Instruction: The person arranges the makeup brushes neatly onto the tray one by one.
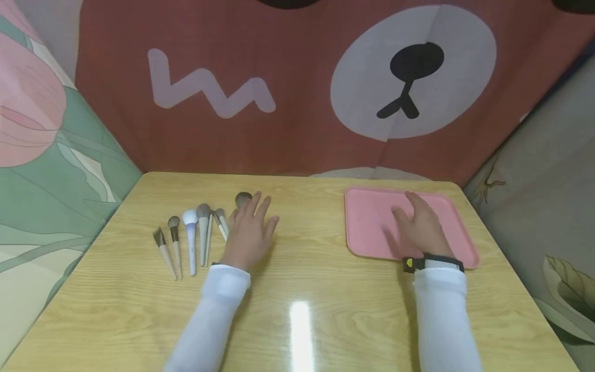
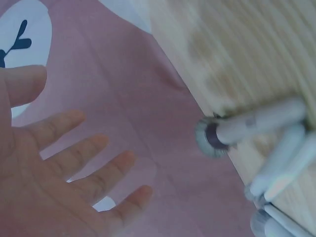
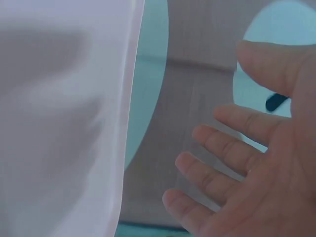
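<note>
My left hand (image 1: 248,237) is over the right end of a row of makeup brushes, fingers spread and holding nothing. It partly covers a brush with a round dark head (image 1: 243,198); in the left wrist view that brush (image 2: 261,121) lies apart from the palm. A white-tipped brush (image 1: 190,217), a large grey-headed brush (image 1: 203,212) and an angled flat brush (image 1: 159,237) are among those to the left. Over the pink tray (image 1: 367,232) hovers my right hand (image 1: 424,230), its fingers extended and nothing held. The tray's inside shows hand shadows in the right wrist view.
Both hands are above a wood-grain table (image 1: 307,268), which carries the brushes at left and the tray at right. A brown cloth with a printed bear face (image 1: 297,139) hangs behind its far edge. Floral cloth (image 1: 42,206) hangs along the left side.
</note>
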`<action>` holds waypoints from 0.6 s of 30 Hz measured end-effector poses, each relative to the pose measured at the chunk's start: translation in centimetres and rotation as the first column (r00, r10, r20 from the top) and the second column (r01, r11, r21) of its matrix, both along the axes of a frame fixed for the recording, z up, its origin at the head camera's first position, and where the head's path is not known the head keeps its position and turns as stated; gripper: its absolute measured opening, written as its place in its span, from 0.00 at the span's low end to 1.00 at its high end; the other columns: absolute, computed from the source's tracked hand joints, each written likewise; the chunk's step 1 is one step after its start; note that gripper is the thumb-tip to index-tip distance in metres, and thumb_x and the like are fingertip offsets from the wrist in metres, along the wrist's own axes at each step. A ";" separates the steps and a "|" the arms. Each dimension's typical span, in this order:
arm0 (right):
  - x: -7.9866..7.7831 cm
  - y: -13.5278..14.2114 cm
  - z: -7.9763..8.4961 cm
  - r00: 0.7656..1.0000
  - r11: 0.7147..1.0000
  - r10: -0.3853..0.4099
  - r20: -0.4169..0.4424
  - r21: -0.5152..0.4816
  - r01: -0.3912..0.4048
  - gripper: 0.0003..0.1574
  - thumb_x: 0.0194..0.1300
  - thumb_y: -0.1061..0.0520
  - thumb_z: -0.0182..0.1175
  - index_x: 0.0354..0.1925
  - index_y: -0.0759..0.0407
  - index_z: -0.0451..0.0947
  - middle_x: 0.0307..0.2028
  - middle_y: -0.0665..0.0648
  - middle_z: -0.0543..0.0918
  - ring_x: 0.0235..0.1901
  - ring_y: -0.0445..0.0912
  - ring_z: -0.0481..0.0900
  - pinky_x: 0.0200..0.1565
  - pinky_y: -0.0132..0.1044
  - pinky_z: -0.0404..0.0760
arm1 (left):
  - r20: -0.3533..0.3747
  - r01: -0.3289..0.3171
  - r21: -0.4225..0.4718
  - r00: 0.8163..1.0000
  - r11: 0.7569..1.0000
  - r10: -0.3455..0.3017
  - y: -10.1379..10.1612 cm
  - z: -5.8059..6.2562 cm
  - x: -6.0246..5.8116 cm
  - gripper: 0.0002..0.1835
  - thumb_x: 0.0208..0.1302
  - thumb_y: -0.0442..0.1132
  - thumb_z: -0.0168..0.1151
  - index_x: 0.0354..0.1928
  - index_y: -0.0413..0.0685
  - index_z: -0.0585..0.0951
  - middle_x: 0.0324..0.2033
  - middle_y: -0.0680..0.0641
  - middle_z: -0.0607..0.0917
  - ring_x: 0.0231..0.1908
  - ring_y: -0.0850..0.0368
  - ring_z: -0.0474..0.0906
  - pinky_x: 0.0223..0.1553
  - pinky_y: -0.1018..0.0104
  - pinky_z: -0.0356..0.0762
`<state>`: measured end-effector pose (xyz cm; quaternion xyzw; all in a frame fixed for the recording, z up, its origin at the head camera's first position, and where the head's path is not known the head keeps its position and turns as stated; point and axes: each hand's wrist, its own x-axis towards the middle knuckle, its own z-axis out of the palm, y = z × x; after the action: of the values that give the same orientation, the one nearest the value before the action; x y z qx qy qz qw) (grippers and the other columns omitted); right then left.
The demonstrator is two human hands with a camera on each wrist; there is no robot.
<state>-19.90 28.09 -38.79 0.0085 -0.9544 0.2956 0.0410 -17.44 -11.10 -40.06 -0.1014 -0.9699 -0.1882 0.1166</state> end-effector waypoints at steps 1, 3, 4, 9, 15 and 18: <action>0.1 0.5 0.0 1.000 1.000 -0.014 0.005 -0.003 0.014 0.51 0.68 0.31 0.40 0.75 0.62 0.47 0.71 0.71 0.55 0.68 0.68 0.52 0.63 0.65 0.54 | -0.014 -0.006 0.013 1.000 1.000 0.007 -0.3 0.0 -0.1 0.34 0.72 0.61 0.35 0.73 0.52 0.60 0.73 0.43 0.55 0.70 0.40 0.53 0.66 0.37 0.50; 0.3 1.6 0.0 0.999 0.999 -0.036 0.008 -0.006 0.036 0.51 0.68 0.31 0.40 0.74 0.63 0.47 0.70 0.72 0.55 0.67 0.69 0.53 0.62 0.66 0.55 | -0.047 -0.016 0.043 0.999 0.999 0.018 -1.1 0.0 -0.1 0.33 0.72 0.59 0.38 0.72 0.50 0.62 0.72 0.42 0.59 0.68 0.40 0.56 0.65 0.36 0.51; 0.3 2.2 0.0 0.999 0.999 -0.049 0.015 -0.001 0.049 0.52 0.68 0.31 0.39 0.74 0.63 0.46 0.70 0.73 0.55 0.67 0.69 0.53 0.62 0.66 0.55 | -0.071 -0.020 0.061 0.997 0.998 0.024 -1.6 -0.1 -0.2 0.32 0.71 0.58 0.40 0.71 0.49 0.64 0.70 0.41 0.62 0.67 0.39 0.59 0.64 0.36 0.53; 0.8 4.9 -0.5 0.993 0.995 -0.101 0.055 0.030 0.099 0.51 0.69 0.33 0.40 0.73 0.68 0.47 0.68 0.77 0.56 0.65 0.72 0.53 0.59 0.68 0.57 | -0.181 -0.056 0.113 0.981 0.992 0.076 -4.8 -0.4 -0.4 0.27 0.70 0.51 0.49 0.64 0.42 0.71 0.62 0.37 0.72 0.58 0.37 0.69 0.57 0.40 0.68; 1.2 8.3 -0.8 0.977 0.984 -0.171 0.126 0.070 0.164 0.52 0.68 0.33 0.41 0.72 0.71 0.47 0.66 0.81 0.55 0.62 0.76 0.54 0.56 0.71 0.58 | -0.195 -0.194 0.191 0.953 0.962 0.231 -9.1 0.2 0.0 0.24 0.70 0.47 0.49 0.59 0.38 0.75 0.56 0.35 0.76 0.55 0.35 0.71 0.52 0.41 0.72; 1.3 9.9 -0.9 0.971 0.978 -0.201 0.133 0.092 0.190 0.53 0.68 0.34 0.42 0.71 0.73 0.47 0.64 0.83 0.56 0.60 0.77 0.56 0.55 0.71 0.59 | -0.187 -0.270 0.220 0.932 0.937 0.312 -11.3 0.5 0.1 0.21 0.68 0.43 0.50 0.56 0.37 0.78 0.54 0.34 0.77 0.53 0.34 0.72 0.50 0.42 0.73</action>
<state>-18.59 37.97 -39.68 -0.1049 -0.9619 0.2524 0.0019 -17.34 -22.39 -39.53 0.0355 -0.9328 -0.2486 0.2586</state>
